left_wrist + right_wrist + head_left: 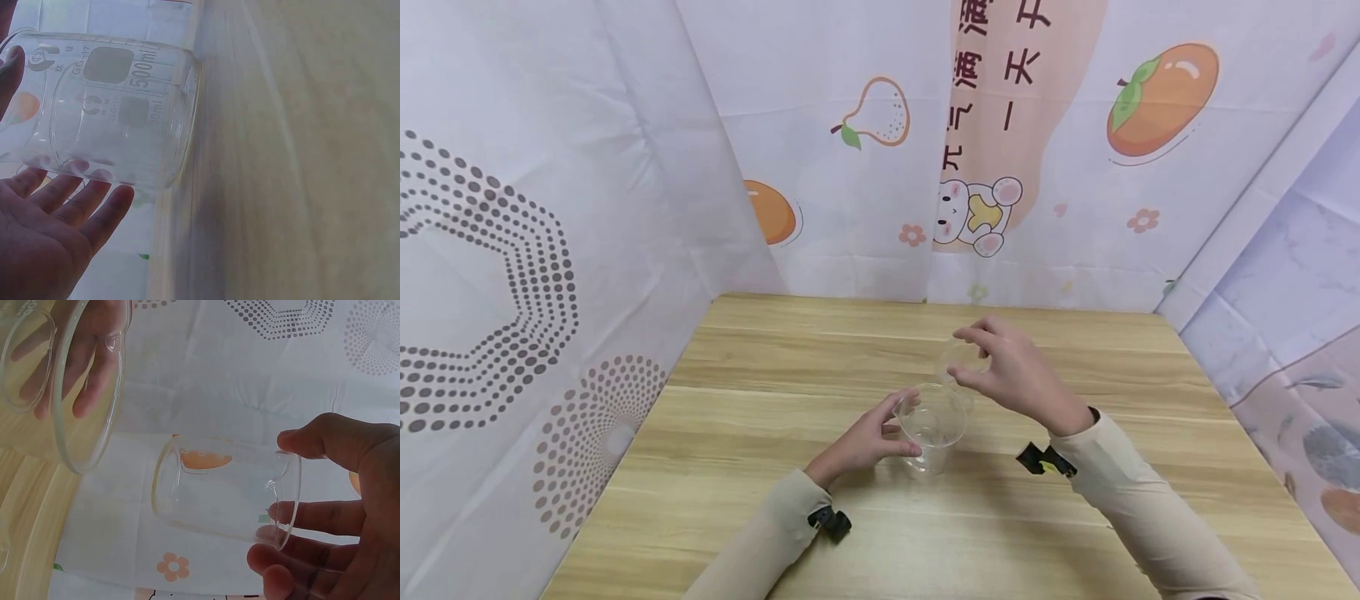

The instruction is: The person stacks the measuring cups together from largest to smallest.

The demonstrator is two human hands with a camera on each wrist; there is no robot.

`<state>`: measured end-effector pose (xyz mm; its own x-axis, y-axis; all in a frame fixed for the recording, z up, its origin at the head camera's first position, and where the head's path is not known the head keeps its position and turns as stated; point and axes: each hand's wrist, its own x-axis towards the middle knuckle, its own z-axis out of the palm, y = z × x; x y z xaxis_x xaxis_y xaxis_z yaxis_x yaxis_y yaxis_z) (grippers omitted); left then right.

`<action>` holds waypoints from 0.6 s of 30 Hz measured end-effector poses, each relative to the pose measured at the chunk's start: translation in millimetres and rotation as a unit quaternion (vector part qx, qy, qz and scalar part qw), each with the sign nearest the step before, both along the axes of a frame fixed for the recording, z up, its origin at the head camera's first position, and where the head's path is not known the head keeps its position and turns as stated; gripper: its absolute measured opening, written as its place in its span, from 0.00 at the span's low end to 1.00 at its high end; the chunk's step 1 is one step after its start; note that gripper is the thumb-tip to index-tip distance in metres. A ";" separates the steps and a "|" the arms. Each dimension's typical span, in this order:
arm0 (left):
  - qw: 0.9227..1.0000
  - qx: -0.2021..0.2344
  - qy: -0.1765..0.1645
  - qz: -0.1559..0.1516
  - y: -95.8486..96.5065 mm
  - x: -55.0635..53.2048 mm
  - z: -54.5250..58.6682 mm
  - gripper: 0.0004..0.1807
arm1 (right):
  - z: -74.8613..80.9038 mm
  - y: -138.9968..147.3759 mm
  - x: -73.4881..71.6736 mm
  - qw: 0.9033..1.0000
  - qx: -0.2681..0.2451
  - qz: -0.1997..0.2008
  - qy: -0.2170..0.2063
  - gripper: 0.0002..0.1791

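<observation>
A large clear glass beaker (932, 442), marked 500ml in the left wrist view, stands on the table. My left hand (865, 437) holds it from the side, thumb on one side and fingers on the other. Inside it is a smaller beaker (109, 115) with its own printed scale. Above and behind the large rim, my right hand (1011, 367) pinches another small clear beaker (225, 494) near its rim, thumb opposite the fingers. That beaker is off the table and apart from the large one.
The wood-grain table (760, 500) spreads around both hands. A printed white curtain (820, 250) hangs along its back edge, with more curtains at left and right. At the left edge of the right wrist view, a bit of clear glass (4, 550) shows, mostly cut off.
</observation>
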<state>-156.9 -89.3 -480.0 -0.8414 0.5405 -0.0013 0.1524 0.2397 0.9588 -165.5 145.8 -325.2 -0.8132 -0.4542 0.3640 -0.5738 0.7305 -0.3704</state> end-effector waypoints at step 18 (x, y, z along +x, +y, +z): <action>1.000 -0.003 0.002 -0.006 -0.8 -0.1 -0.2 0.46 | -4.4 -9.1 3.2 0.999 0.020 0.038 -0.006 0.25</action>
